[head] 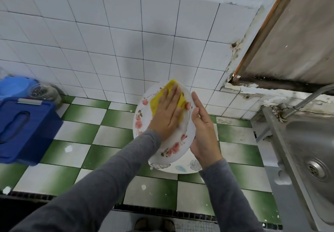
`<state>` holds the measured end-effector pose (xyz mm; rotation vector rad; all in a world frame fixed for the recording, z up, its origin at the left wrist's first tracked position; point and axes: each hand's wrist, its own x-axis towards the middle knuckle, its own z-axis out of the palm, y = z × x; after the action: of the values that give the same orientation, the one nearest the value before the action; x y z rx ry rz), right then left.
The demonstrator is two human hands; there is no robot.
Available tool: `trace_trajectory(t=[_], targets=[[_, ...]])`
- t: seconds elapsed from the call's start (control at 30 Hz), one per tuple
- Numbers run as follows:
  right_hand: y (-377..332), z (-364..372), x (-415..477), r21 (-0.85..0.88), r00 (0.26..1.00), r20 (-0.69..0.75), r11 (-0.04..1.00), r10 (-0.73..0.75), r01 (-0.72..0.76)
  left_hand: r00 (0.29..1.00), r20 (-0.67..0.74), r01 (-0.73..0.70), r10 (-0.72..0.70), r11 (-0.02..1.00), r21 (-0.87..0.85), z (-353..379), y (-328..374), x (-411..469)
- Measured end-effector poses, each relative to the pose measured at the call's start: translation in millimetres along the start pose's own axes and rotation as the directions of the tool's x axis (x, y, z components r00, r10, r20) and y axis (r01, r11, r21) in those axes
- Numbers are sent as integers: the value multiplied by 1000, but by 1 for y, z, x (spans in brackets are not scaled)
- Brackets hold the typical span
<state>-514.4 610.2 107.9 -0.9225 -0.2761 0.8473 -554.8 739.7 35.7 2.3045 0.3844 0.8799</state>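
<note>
**While one hand steadies, the other wipes**

Because a plate (180,134) wiped in mid-air would tip under pressure, it is held tilted just right of the frame's centre, its face turned toward the camera. The right hand (202,128) clasps its right-hand rim. The fingers run up along the edge, and the thumb seems to fold over the front, though the grip behind the plate is hidden. The left hand (168,112) lies flat, fingers straight and close together, pressing a yellow cloth (160,100) against the upper part of the plate's face. The open palm spreads the push and keeps the cloth from bunching.

A glossy white surface with pink rose sprigs round the border suggests glazed ceramic or melamine, smooth and probably slippery. A pale foamy film shows near the wrist. The cloth is matte and soft, folded into a rough wedge that peeks out above the fingertips.

Directly below, toward the lower middle, a second plate (180,168) with grey and blue leaf prints lies flat on the counter (108,132), likely waiting its turn. The counter is a checkerboard of green and white tiles, flecked with white spots. Plain white square tiles cover the wall (126,51) above. At the right edge sits a dull steel sink (310,141), and at the left a blue plastic box (27,127).
</note>
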Motion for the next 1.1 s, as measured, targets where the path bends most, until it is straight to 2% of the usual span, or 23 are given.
trace_trajectory(t=[0.07,0.13,0.23,0.3,0.37,0.47,0.5,0.57,0.67,0.73,0.83,0.93,1.03,1.1], targets=[[-1,-2,-4,-4,1000,3,1000,-2,2,992,-16,128,-127,990,52,-8,-18,7],[-1,-2,-7,-64,1000,25,998,-13,14,965,-55,260,-258,965,31,-13,-29,9],[6,1,-4,-157,999,34,987,-9,14,937,-114,321,-330,943,-84,-8,-20,4],[10,2,0,-209,999,36,978,-10,17,947,-92,293,-307,946,-139,0,1,-2],[12,0,4,-243,1000,22,970,-21,26,977,-36,206,-212,971,-125,6,16,-9],[11,-2,5,-169,999,46,986,8,0,996,-12,93,-93,994,-62,1,5,-5],[10,-2,4,-149,998,59,989,16,-7,995,-21,101,-103,994,-45,-2,-2,-1],[8,-1,1,-125,998,65,992,22,-14,973,-59,219,-222,975,-42,-10,-16,6],[14,1,1,-149,998,60,989,22,-12,911,-118,380,-396,914,-140,-9,-17,8],[19,2,2,-164,999,38,986,15,-8,921,-95,359,-379,917,-176,-1,-1,2],[22,-2,7,-173,1000,-10,985,-3,1,976,-13,214,-218,966,-146,10,17,-9],[19,-6,8,-105,1000,-15,994,25,-26,992,9,129,-128,986,-102,8,5,-7],[7,-5,4,-21,995,-98,1000,-11,9,971,35,236,-235,972,-19,-6,-11,2],[1,-7,3,17,980,-184,996,-79,84,952,128,271,-279,960,74,-14,-21,2]])
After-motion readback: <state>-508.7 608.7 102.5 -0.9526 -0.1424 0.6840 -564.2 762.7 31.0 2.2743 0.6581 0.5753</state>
